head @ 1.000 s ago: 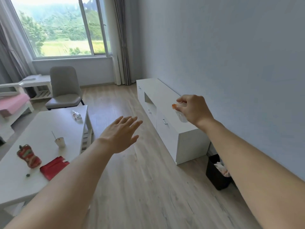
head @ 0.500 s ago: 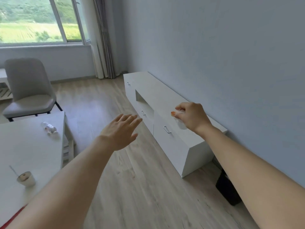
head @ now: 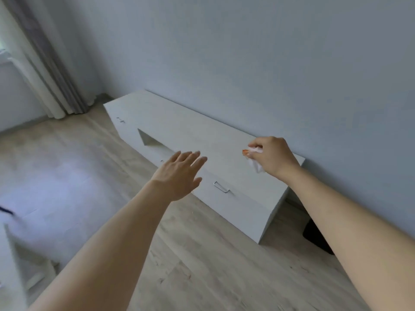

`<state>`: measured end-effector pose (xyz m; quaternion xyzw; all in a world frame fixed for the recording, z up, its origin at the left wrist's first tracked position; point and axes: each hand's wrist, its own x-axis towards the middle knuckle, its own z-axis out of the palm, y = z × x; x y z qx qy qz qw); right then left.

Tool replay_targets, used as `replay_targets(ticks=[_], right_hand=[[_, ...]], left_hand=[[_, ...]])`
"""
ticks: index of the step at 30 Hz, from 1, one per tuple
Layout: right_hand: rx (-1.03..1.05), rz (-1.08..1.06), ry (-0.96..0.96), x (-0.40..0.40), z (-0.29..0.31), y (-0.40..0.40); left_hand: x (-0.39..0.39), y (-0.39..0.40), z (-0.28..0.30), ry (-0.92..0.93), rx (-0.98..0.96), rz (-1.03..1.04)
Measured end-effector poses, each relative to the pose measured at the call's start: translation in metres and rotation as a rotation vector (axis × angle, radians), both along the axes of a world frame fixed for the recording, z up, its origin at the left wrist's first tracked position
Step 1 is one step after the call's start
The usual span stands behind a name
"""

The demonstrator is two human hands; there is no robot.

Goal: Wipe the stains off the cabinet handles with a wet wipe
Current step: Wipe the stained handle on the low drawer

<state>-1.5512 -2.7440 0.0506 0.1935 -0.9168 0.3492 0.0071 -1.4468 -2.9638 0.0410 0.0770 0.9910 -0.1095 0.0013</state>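
White wet wipe [head: 256, 161] pinched in right hand [head: 272, 157]; left hand [head: 179, 173], fingers straight, at nine o'clock, above cabinet [head: 190, 133] handle [head: 221, 187].

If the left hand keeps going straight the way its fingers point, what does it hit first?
Most likely the white cabinet: the open left hand points up and right toward its front top edge, above the near handle. Depth is unclear from this single view, so the gap can't be judged.
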Motion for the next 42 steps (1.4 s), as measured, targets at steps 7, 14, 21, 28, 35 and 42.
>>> replay_targets(ticks=[7, 14, 21, 28, 35, 42], right_hand=[[-0.015, -0.158, -0.047, -0.115, -0.052, -0.044], [0.014, -0.232, -0.148, -0.192, -0.106, -0.087], [0.06, -0.363, -0.196, -0.236, -0.182, -0.112], [0.093, -0.477, -0.206, -0.25, -0.314, -0.148], [0.059, -0.524, 0.017, -0.266, -0.438, -0.169], [-0.085, -0.585, 0.342, -0.269, -0.505, -0.173]], left_hand=[[-0.146, -0.053, -0.057, -0.079, -0.005, -0.158], [-0.241, -0.089, -0.124, -0.188, -0.037, -0.295], [-0.319, -0.117, -0.208, -0.248, -0.035, -0.4], [-0.357, -0.15, -0.352, -0.132, -0.048, -0.478], [-0.385, -0.157, -0.491, 0.306, 0.325, -0.609], [-0.421, -0.141, -0.588, 0.746, 0.435, -0.712]])
